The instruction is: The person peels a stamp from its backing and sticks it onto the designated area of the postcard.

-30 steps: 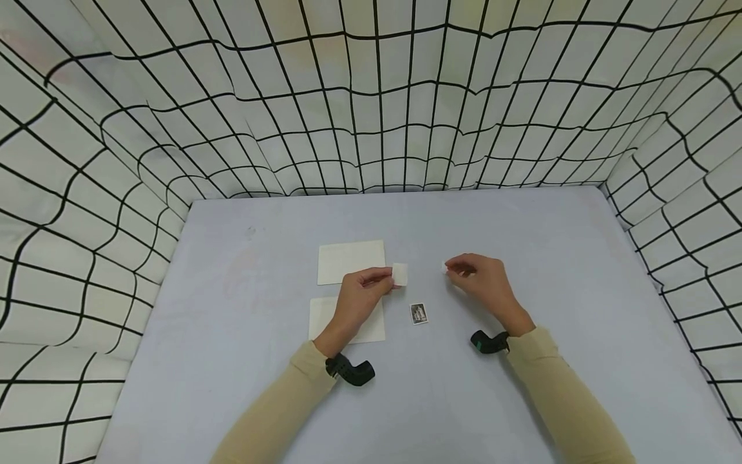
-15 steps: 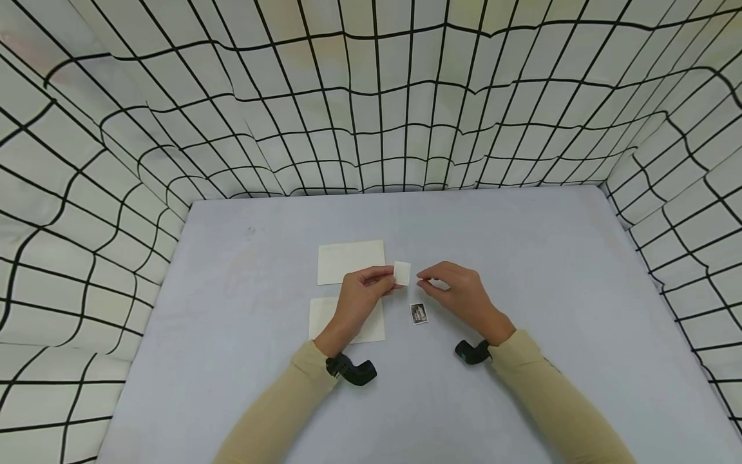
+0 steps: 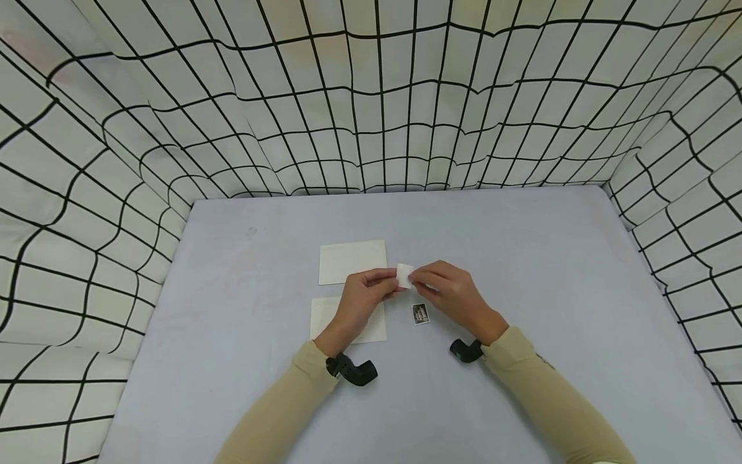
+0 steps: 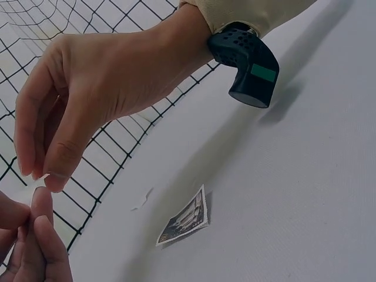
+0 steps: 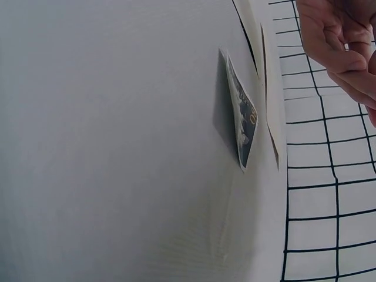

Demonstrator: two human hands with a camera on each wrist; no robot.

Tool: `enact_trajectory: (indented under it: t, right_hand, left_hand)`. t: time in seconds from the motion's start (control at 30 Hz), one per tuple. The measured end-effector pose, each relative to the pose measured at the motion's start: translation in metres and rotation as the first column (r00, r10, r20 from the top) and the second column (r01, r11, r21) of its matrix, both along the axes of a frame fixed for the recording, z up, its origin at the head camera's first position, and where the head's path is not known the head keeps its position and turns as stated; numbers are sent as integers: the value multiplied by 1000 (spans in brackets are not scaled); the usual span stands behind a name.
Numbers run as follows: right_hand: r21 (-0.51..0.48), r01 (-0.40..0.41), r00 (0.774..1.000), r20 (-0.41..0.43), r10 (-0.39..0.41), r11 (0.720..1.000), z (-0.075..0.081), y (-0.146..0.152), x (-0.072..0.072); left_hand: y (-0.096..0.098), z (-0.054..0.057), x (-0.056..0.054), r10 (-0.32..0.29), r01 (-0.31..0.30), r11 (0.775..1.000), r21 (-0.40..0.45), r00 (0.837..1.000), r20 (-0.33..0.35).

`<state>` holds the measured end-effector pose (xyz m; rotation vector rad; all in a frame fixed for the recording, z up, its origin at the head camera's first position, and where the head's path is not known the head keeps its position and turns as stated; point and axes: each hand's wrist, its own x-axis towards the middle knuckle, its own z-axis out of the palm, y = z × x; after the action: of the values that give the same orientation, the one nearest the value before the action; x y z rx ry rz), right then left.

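Note:
My left hand (image 3: 358, 299) pinches a small white piece of paper (image 3: 404, 276) between thumb and fingers, raised over the table. The right hand (image 3: 455, 293) brings thumb and forefinger together at the paper's right edge; in the left wrist view a sliver of something white shows at the right hand's fingertips (image 4: 54, 179). Below the hands lies a postage stamp (image 3: 420, 314) with a dark picture and a white border. It looks slightly curled in the right wrist view. Whether the held paper has a printed side is hidden.
Two cream cards (image 3: 351, 261) lie one above the other at left, the nearer card (image 3: 375, 325) partly under the left forearm. A thin translucent scrap (image 4: 142, 200) lies beside the stamp. Black-grid netting over white cloth (image 3: 382, 142) encloses the white table (image 3: 522, 225).
The right hand has moved left, from apart to the white paper's edge, carrying a tiny white piece in its pinch. The left hand and the stamp have stayed nearly in place.

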<state>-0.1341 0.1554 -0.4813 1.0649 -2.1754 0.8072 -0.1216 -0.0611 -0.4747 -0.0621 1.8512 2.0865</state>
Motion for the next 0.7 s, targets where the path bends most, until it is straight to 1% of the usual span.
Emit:
enact_trajectory:
  t: [0.13,0.3,0.47,0.6,0.7]
  right_hand:
    - [26,-22,1000,-21,23,999,-1,1,-1]
    - [38,-29,999,-40,30,999,-2,0,-3]
    - [12,-9,999,-31,9,1000,-2,-5,-5]
    - [-31,20,1000,20,-20,999,-1,-8,-6]
    - [-68,43,996,86,-38,997,0,-9,-7]
  left_hand:
    - [-1,0,-1,-7,7,1000,7,1000,15]
    - [-2,0,-1,-32,32,999,1,999,27]
    - [-3,1,0,-59,58,996,-71,998,-8]
    - [-5,1,-1,-70,63,989,-137,997,-43]
    - [-6,0,-2,-80,62,978,-200,993,-83]
